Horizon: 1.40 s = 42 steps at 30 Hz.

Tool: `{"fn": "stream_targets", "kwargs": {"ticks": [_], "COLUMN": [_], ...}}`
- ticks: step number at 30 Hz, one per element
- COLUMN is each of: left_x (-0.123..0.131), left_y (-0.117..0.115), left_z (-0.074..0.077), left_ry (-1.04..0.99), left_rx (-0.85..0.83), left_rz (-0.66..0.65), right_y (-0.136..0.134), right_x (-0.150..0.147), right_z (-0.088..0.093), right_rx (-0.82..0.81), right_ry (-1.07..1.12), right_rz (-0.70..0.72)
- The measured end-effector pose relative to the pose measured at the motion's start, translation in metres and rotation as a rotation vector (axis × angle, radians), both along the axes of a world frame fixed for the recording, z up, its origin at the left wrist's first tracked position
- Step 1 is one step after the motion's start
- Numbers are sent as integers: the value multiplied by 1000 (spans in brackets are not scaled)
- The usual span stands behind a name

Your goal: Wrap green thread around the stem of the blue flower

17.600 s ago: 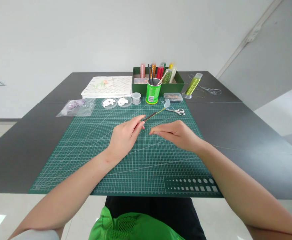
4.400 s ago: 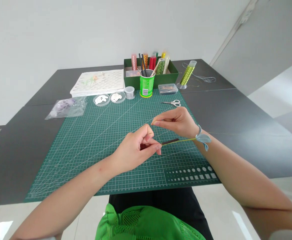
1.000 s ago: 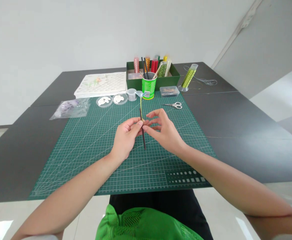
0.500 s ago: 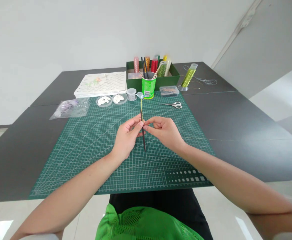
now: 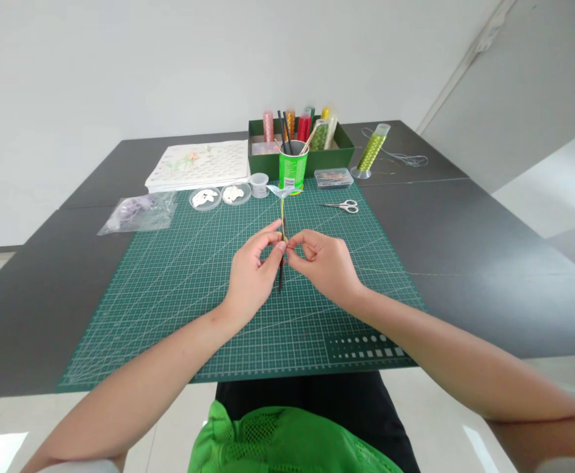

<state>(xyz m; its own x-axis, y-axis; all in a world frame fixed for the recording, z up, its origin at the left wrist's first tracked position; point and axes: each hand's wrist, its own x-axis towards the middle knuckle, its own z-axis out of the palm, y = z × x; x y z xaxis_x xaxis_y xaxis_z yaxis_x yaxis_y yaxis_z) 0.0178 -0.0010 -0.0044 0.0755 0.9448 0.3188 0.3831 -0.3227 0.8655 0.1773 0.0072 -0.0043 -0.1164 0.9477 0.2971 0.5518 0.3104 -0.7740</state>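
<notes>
Left hand (image 5: 253,266) pinches dark stick (image 5: 280,279) beside yellow-green stem (image 5: 282,211), above middle of cutting mat (image 5: 209,328); pale blue petals (image 5: 283,192) at stem's far end. Right hand (image 5: 327,266), fingertips pinched together just right; cannot tell what they grip. Scissors (image 5: 349,206) far right.

The sole view looks from the wearer's head, above the near edge of the green gridded cutting mat (image 5: 169,279), facing forward and down. Fairly close and wide, it takes in the bright green mesh garment (image 5: 287,440) before the mat, the dark grey counter (image 5: 469,243) around it and the plain white wall (image 5: 193,66) beyond it.
</notes>
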Motion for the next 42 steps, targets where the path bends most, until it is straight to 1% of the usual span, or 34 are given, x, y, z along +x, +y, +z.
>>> {"fn": "stream_targets", "kwargs": {"ticks": [3,7,9,11,14,16,20,25,28,32,34,37,42], "left_x": [-1,-2,-3,-4,-5,-6,-8,-10,-9,-9,-9,-11,-12], "left_y": [1,4,5,6,6,7,10,11,11,11,12,13,13], "left_z": [0,-1,-2,-1,0,0,-1,2,5,7,6,5,3], "left_ry": [48,53,44,43,65,86,97,58,5,-48,-42,33,128], "left_rx": [36,41,35,24,13,11,-29,-104,-145,-164,-159,-120,-43], "left_rz": [3,-20,-34,-42,-46,-54,-91,-141,-140,-78,-60,-54,-37], "right_y": [-3,-3,-2,-1,1,3,6,11,13,12,9,6,3], "right_x": [0,2,4,6,11,15,23,32,35,33,31,27,29], "right_z": [-3,-7,-7,-4,0,2,4,6,6,4,2,1,9], "right_rx": [174,527,705,849,956,963,924,897,769,569,532,511,393], "right_ry": [-248,-505,-586,-638,-683,-694,-693,-665,-598,-530,-519,-536,-612], "right_rz": [-61,-110,-111,-86,-14,39,135,188,172,177,210,226,219]}}
